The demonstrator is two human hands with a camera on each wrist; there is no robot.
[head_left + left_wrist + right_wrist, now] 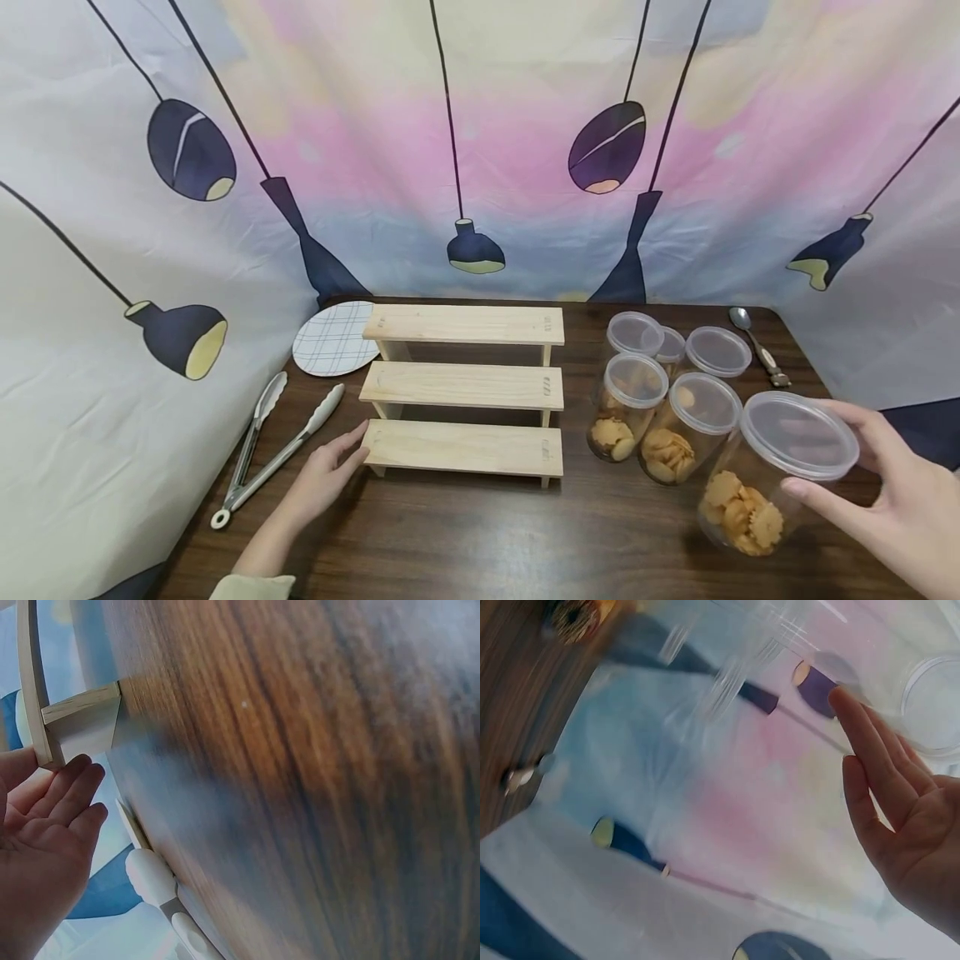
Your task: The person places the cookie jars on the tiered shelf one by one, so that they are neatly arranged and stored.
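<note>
My right hand [892, 492] grips a clear lidded jar [793, 446] near its top, the thumb in front and the fingers behind. Cookies [742, 512] lie in the lower part of that jar. In the right wrist view the hand [907, 802] reaches toward see-through plastic, with the fingers mostly extended. At the left end of a three-step wooden rack [465, 447], my left hand [322, 479] touches the lowest step. The left wrist view has its thumb and fingertips at the corner of the wood [49, 750], the fingers [82, 780] loosely bent.
Several more lidded jars [690, 421] with cookies cluster right of the rack. Behind them lies a spoon [761, 350]. Metal tongs [262, 467] with pale tips lie spread at the left, near a checked white plate [330, 342]. A printed cloth backdrop [525, 167] hangs beyond the table.
</note>
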